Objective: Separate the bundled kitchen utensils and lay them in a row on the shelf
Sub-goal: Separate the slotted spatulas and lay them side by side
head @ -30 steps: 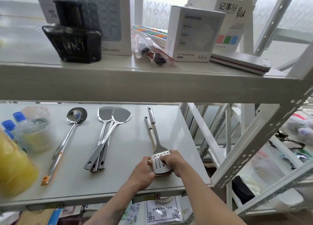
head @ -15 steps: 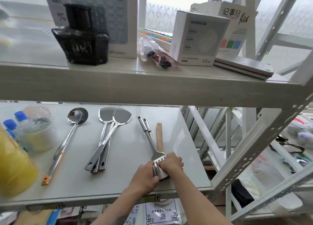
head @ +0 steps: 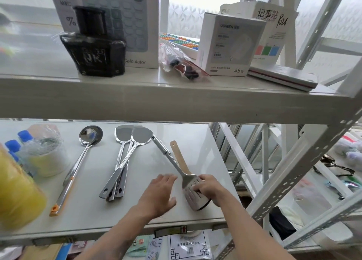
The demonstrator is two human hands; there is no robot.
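On the white lower shelf [head: 201,148] lies a bundle of slotted steel turners [head: 177,167] with a wooden-handled utensil [head: 179,158] fanned out beneath, handles pointing away. My right hand [head: 208,187] presses on the slotted heads near the shelf's front right. My left hand [head: 159,194] hovers flat and open just left of them, holding nothing. Further left lie overlapping steel spatulas [head: 125,158] and a ladle [head: 78,162] with an orange handle tip.
A yellow bottle [head: 15,189], blue-capped bottles and a wrapped tub [head: 45,156] crowd the shelf's left end. The upper shelf's edge [head: 176,103] hangs overhead with boxes and an ink bottle. White rack posts [head: 293,171] stand to the right.
My left hand let go of the turner heads and moved left, opening flat. The steel handles swung leftward, fanning away from the wooden handle.
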